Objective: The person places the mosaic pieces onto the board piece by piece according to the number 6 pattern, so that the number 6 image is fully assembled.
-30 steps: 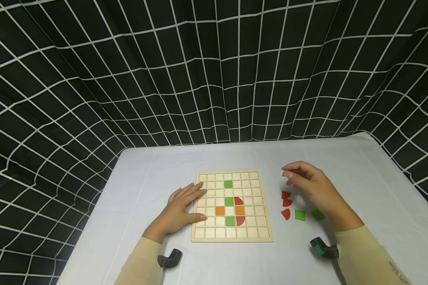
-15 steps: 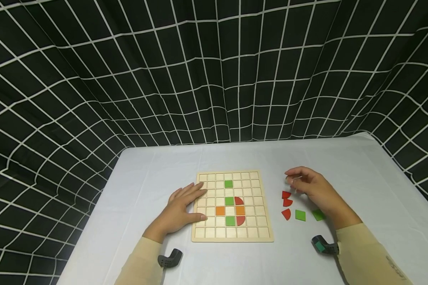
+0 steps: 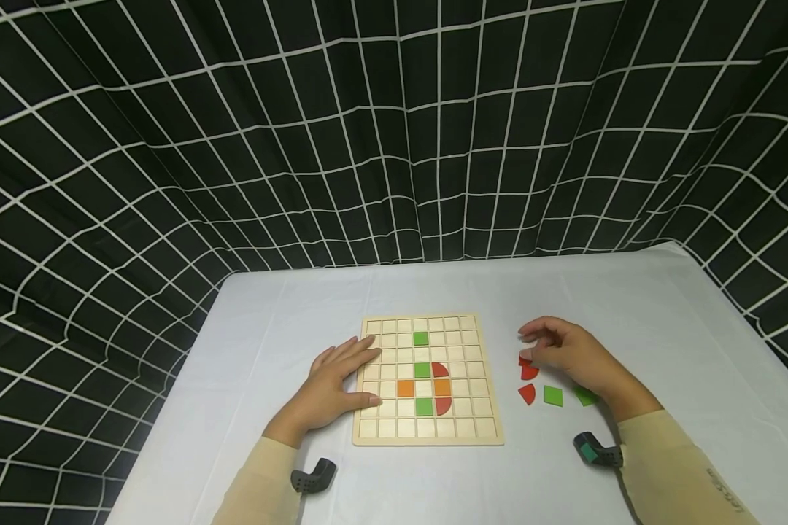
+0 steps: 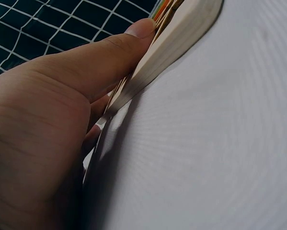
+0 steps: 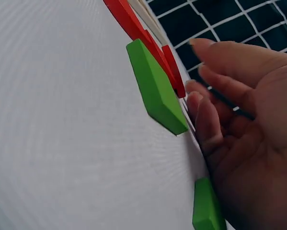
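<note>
A square wooden grid board (image 3: 466,423) lies on the white table. My left hand (image 3: 335,383) rests on its left edge, fingers spread over the outer squares and thumb on the lower left rim, as the left wrist view also shows. Green squares (image 3: 422,371), orange squares (image 3: 405,388) and red rounded pieces (image 3: 440,370) sit in the board's cells. To the right of the board, my right hand (image 3: 574,357) is over loose red wedges (image 3: 530,372), its thumb overlapping the farthest one. In the right wrist view thumb and fingers are apart, with nothing between them.
Two loose green squares (image 3: 553,396) lie below the right hand, one partly behind the wrist. A third red wedge (image 3: 527,394) is beside them. Black curtain (image 3: 394,131) with white grid lines surrounds the table (image 3: 289,313) behind and at the sides.
My right hand has moved down toward the near side, so its thumb now covers part of the farthest red wedge. My left hand and the board have stayed put.
</note>
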### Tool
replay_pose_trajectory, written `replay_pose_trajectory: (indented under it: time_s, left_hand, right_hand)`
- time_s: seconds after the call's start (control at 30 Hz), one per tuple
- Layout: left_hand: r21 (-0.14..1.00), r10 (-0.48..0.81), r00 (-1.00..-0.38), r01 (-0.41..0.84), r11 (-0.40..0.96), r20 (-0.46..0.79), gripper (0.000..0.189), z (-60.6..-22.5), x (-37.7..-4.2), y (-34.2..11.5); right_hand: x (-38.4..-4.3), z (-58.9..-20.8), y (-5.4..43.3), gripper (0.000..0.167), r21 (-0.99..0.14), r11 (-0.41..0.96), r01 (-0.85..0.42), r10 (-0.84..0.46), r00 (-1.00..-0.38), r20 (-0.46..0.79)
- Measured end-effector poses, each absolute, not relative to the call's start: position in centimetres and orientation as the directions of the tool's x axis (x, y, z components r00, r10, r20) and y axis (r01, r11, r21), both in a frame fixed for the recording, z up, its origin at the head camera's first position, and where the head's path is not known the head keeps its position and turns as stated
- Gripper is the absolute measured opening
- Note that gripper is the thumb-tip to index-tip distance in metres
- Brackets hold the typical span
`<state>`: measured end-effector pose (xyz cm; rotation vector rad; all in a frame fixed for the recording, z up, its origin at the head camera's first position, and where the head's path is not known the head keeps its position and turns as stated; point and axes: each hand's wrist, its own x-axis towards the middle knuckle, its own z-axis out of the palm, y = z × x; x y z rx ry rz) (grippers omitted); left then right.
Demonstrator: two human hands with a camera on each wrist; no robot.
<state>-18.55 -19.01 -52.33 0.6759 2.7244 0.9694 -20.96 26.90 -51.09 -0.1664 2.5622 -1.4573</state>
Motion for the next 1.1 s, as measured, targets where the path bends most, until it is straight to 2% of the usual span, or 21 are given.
replay_pose_trajectory:
  time_s: [0.17, 0.33, 0.53, 0.83, 1.1]
  left_hand:
    - [0.635, 0.473, -0.881, 0.361, 0.683, -0.009, 0.089, -52.2, -18.5, -19.0]
    - [0.628, 0.474, -0.880, 0.361, 0.690, -0.015, 0.090, -52.1, -18.5, -18.9]
    - [0.630, 0.475, -0.880, 0.359, 0.689, -0.017, 0.089, -52.0, -18.4, -18.9]
    - [0.631, 0.471, -0.882, 0.357, 0.689, -0.015, 0.089, -52.1, -18.4, -18.9]
    - [0.634, 0.472, -0.881, 0.359, 0.685, -0.011, 0.089, -52.1, -18.4, -18.9]
  right_hand:
    - [-20.7, -50.9, 26.4, 0.033, -0.798, 0.595, -0.099, -0.228, -0.972, -0.049]
    - [-20.4, -50.8, 26.2, 0.021, -0.761, 0.624, -0.177, -0.254, -0.967, 0.016]
    - [-20.4, -50.8, 26.0, 0.024, -0.746, 0.650, -0.148, -0.214, -0.977, 0.008]
    - [-20.3, -50.4, 25.9, 0.014, -0.725, 0.673, -0.148, -0.211, -0.977, 0.004]
    - [-20.1, -49.3, 25.5, 0.015, -0.630, 0.760, -0.160, -0.233, -0.972, -0.034]
